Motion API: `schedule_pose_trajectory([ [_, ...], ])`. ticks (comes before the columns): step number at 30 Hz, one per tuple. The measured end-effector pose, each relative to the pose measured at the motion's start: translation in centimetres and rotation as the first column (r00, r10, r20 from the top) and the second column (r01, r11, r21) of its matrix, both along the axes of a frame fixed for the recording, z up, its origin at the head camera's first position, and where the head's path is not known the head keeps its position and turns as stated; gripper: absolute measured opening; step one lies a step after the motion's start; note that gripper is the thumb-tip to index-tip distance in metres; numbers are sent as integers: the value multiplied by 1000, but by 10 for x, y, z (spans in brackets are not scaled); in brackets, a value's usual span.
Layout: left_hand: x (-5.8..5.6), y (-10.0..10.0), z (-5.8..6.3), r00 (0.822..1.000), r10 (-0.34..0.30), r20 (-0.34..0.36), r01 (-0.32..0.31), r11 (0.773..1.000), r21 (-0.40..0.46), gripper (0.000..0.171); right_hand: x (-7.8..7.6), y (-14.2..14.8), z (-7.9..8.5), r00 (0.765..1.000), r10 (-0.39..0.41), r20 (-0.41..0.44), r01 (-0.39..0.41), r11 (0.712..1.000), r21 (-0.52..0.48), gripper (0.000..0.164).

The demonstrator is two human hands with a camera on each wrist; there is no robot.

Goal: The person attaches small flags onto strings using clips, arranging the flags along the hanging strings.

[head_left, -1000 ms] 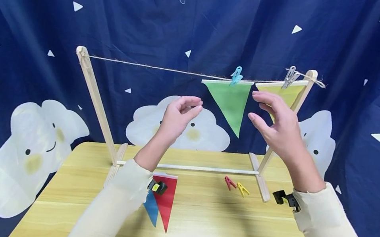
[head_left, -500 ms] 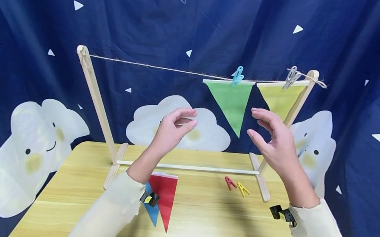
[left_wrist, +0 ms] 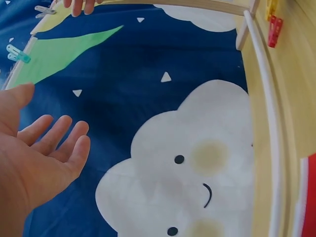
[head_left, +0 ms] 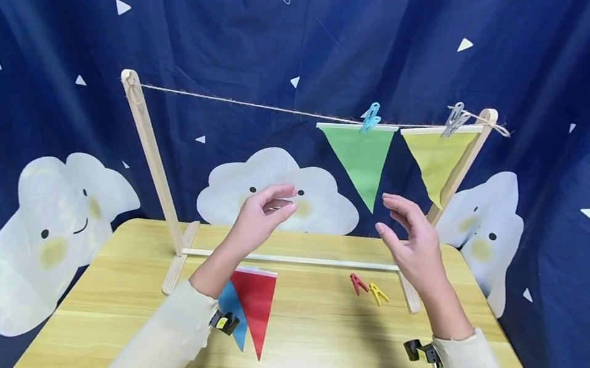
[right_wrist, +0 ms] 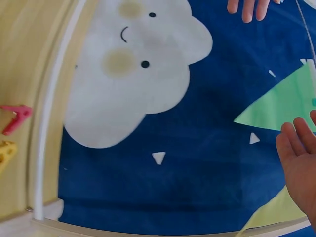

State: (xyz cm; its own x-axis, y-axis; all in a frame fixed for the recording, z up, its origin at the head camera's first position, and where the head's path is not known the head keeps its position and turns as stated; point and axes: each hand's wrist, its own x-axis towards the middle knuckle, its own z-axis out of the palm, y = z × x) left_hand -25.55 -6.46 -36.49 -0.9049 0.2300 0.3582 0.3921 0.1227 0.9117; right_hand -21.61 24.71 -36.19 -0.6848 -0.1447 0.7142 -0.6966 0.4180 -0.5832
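Note:
In the head view my left hand (head_left: 259,216) hovers in mid-air in front of the cloud print, fingers loosely bent and holding nothing. My right hand (head_left: 415,240) is also held up, just below the green pennant (head_left: 362,159), thumb and fingers apart with nothing between them. That pennant hangs from the string (head_left: 238,102) by a blue clothespin (head_left: 371,118). To its right a yellow pennant (head_left: 438,156) hangs by a grey clothespin (head_left: 455,119). A red pennant (head_left: 257,303) lies on the table, partly over a blue pennant (head_left: 234,311).
A wooden frame with a left post (head_left: 153,153) and a right post (head_left: 465,169) carries the string. A white rod (head_left: 312,262) joins its feet. A red clothespin (head_left: 357,284) and a yellow clothespin (head_left: 378,294) lie on the table (head_left: 318,349). A dark blue curtain (head_left: 209,30) stands behind.
Both hands have moved down and back from the string, still holding nothing. The right hand no longer covers part of the yellow pennant. Pennants and clothespins stay in place.

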Motion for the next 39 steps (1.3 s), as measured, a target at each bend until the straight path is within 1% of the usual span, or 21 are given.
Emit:
schedule_pose_trajectory([
  [5,2,-7,-13,1000,11,15,-11,1000,-24,46,2,0,-19,999,-16,41,17,1000,-23,47],
  [11,4,-15,-28,999,38,24,-36,998,-50,48,6,1,-37,992,-60,108,65,997,-43,44],
  [16,8,-21,-38,997,60,39,-56,994,-96,49,5,3,-51,985,-94,141,102,994,-46,49],
  [19,11,-24,-45,997,61,43,-54,989,-135,51,5,5,-62,982,-108,157,117,992,-44,53],
  [25,15,-28,-59,997,55,57,-44,982,-185,55,6,7,-84,965,-148,218,147,989,19,53],
  [27,16,-29,-65,997,57,55,-44,977,-209,57,6,8,-91,959,-151,238,147,988,37,52],
  [32,18,-32,-77,995,85,50,-69,962,-263,58,7,9,-106,943,-164,291,149,986,72,54],
  [36,20,-34,-85,991,112,67,-92,962,-256,56,7,10,-114,932,-200,303,168,978,128,55],
  [39,20,-37,-92,990,121,78,-99,965,-242,56,5,12,-119,931,-223,290,180,969,167,56],
])
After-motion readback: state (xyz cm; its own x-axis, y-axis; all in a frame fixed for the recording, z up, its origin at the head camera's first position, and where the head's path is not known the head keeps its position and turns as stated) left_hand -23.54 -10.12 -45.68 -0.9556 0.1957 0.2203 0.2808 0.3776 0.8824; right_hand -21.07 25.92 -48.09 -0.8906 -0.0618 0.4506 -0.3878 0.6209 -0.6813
